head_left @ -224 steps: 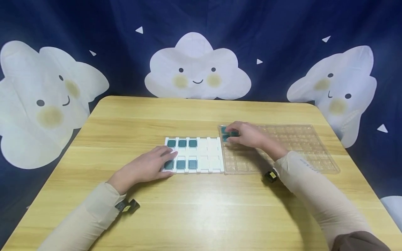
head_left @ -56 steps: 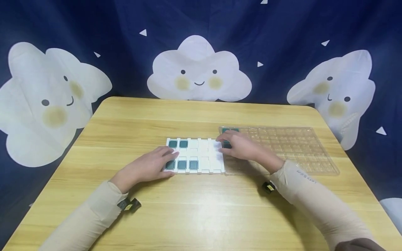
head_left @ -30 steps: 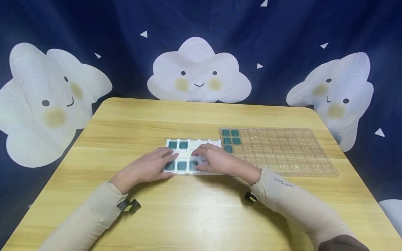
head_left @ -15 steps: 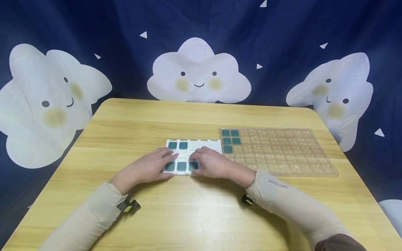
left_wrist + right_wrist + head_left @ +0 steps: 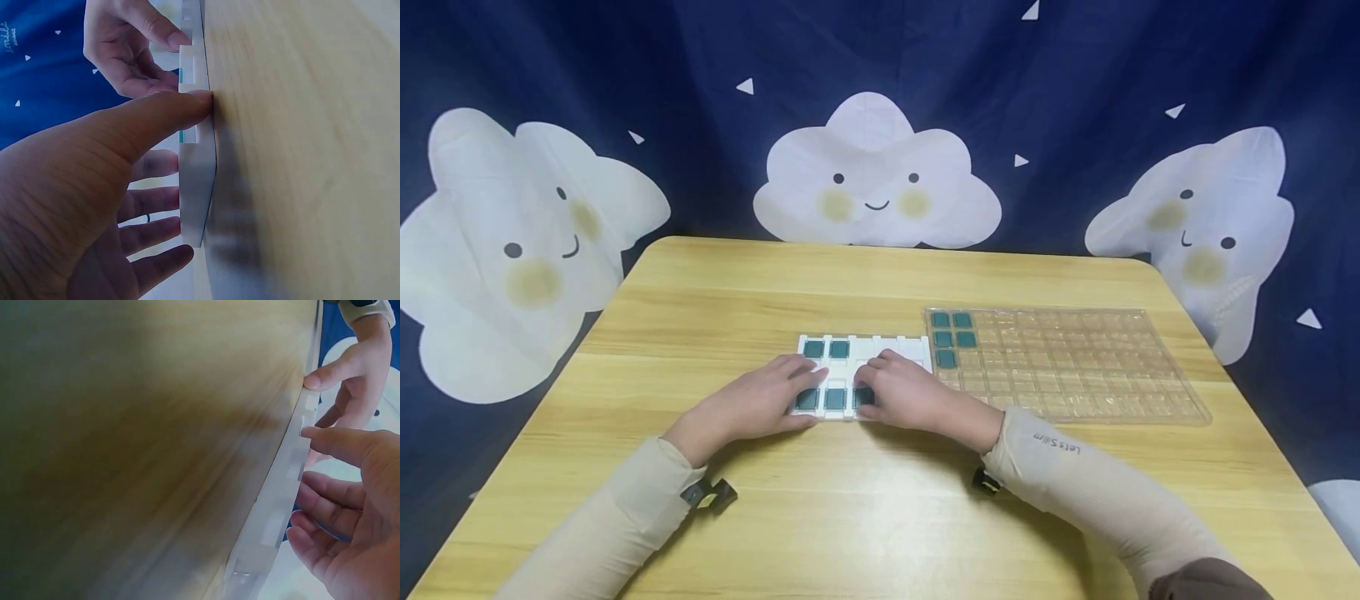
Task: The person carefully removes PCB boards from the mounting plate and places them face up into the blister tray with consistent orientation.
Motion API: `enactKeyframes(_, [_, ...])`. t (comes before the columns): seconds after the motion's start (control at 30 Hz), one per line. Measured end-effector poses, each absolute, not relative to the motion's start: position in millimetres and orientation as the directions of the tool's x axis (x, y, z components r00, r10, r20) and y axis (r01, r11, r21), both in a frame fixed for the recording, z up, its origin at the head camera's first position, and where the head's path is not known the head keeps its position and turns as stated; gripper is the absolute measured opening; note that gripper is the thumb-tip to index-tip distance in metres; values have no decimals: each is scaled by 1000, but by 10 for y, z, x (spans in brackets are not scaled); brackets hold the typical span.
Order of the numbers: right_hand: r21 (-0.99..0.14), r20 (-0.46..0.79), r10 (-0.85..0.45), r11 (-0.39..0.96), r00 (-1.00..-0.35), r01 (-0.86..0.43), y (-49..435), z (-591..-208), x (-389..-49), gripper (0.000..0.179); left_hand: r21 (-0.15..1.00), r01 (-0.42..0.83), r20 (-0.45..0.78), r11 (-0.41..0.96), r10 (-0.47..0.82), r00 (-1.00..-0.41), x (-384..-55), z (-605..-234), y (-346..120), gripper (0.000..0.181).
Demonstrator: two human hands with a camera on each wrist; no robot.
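While our left hand (image 5: 745, 402) steadies the white tray's (image 5: 842, 369) left end with extended fingers, our right hand (image 5: 904, 392) pinches the near row's third green chip (image 5: 863, 397) by opposite edges; any lift is best kept straight, clear of its neighbour (image 5: 835, 399); two chips (image 5: 814, 349) sit in the far row; rightward, reaching farther back across the tabletop (image 5: 880, 287), the clear tray (image 5: 1075, 367) holds five more

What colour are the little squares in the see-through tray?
The little squares in the see-through tray are dark teal green, best seen in the head view.
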State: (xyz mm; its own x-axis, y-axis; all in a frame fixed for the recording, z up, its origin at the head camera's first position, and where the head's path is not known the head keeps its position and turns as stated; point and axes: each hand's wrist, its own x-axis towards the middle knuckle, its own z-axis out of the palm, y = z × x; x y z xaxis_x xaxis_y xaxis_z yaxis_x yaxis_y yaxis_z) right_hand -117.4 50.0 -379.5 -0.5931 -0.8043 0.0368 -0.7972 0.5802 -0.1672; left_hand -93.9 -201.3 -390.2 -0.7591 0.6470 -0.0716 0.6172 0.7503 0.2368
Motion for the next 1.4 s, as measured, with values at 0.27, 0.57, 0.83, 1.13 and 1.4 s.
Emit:
enactKeyframes(0.27, [-173,35,-802,583,-597,-794,506,-3788,-1185,37,228,622,-62,749,648,-759,-939,-3905,-2013,72])
enactKeyframes(0.57, [-276,40,-792,577,-609,-769,579,-3751,-1225,34,231,620,-71,749,649,-757,-947,-3900,-2008,72])
enactKeyframes(0.83, [-307,60,-792,564,-607,-767,680,-3705,-1268,32,231,616,-76,753,645,-760,-939,-3890,-2009,72])
enactKeyframes(1.13, [-308,73,-789,564,-610,-766,792,-3675,-1307,33,227,612,-86,758,641,-762,-942,-3896,-2006,72])
enactKeyframes(1.4, [-330,87,-780,564,-619,-757,914,-3635,-1342,35,228,612,-86,757,641,-762,-940,-3904,-2012,71])
